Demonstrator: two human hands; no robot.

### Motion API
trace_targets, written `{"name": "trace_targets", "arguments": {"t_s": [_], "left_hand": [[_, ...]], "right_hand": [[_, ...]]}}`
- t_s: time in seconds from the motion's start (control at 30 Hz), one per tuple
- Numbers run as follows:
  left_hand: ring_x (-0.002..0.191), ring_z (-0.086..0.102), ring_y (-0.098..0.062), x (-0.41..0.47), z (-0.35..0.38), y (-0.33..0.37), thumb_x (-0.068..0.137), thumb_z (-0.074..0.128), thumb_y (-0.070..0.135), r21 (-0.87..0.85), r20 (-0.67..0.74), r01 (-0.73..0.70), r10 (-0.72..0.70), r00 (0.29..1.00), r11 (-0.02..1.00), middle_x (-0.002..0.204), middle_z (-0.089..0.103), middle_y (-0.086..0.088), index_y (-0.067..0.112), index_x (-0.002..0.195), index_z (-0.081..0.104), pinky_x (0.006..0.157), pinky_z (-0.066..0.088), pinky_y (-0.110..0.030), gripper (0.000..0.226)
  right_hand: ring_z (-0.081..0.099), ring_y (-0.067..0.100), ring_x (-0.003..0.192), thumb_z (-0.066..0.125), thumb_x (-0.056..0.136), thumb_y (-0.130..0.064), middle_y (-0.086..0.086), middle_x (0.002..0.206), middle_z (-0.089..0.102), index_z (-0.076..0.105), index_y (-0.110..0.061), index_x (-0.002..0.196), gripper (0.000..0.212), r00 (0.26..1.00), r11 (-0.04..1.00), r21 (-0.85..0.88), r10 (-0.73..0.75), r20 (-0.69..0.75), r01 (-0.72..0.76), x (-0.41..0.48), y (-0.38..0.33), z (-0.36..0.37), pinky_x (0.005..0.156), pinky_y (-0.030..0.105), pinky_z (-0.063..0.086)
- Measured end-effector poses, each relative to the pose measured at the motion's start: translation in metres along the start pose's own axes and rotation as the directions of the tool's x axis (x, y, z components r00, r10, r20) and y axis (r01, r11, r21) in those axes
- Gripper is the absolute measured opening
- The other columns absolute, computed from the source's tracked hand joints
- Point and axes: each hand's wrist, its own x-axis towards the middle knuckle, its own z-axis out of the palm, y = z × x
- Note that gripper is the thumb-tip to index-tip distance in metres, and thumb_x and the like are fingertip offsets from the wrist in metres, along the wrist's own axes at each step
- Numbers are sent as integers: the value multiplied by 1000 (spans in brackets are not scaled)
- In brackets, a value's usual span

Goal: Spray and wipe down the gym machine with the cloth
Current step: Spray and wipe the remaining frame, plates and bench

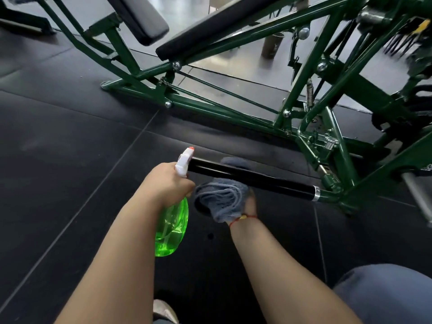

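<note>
A dark green gym machine frame (pixel 233 106) fills the upper and right part of the head view. A black cylindrical handle bar (pixel 268 180) sticks out from it toward me at centre. My left hand (pixel 168 181) grips a green spray bottle (pixel 171 230) by its white trigger head (pixel 184 163), right at the bar's free end. My right hand (pixel 249 206) holds a grey-blue cloth (pixel 224 197) wrapped around the bar from below; part of the cloth shows above the bar. The cloth hides most of that hand.
Black padded rests (pixel 145 22) and a long black pad (pixel 205 29) sit on the frame at the top. The floor is dark rubber tiles (pixel 70 148). My knee in grey-blue fabric (pixel 385 295) is at the lower right, a shoe (pixel 163 312) at the bottom.
</note>
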Motion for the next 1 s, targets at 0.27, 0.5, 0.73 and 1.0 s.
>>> {"name": "trace_targets", "arguments": {"t_s": [0.27, 0.5, 0.73, 1.0], "left_hand": [[73, 54, -20, -16, -21, -4, 81, 64, 14, -80, -31, 23, -25, 999, 997, 75, 53, 0, 42, 156, 26, 67, 43, -31, 89], [81, 60, -29, -30, -38, -12, 67, 61, 27, -120, -94, 71, -83, 992, 990, 93, 67, -11, 27, 132, 56, 76, 51, -42, 65], [94, 59, -28, -37, -47, 4, 84, 65, 9, -89, -129, -71, 59, 990, 993, 105, 67, -6, 34, 158, 26, 82, 45, -34, 87], [80, 60, -22, -35, -30, 17, 81, 58, 9, -181, -84, -88, 74, 994, 980, 94, 68, -9, 39, 156, 25, 73, 49, -34, 88]], "right_hand": [[53, 25, 92, 25, 107, -29, 10, 72, 61, 53, -10, 82, 42, 953, 724, 628, 146, 266, -286, -8, -36, 63, 88, 28, 42], [35, 10, 17, 35, 105, -42, -3, 27, 36, 40, -14, 49, 62, 889, 838, 367, 265, 375, -404, -6, -10, 80, 23, 11, 21], [64, 26, 61, 46, 95, -21, 12, 64, 65, 63, -7, 68, 35, 902, 787, 460, 278, 332, -411, -17, 1, 48, 55, 24, 51], [68, 27, 74, 60, 90, -26, 14, 80, 69, 69, -7, 89, 20, 973, 879, 441, 97, 208, -182, -69, -6, -67, 69, 33, 55]]}}
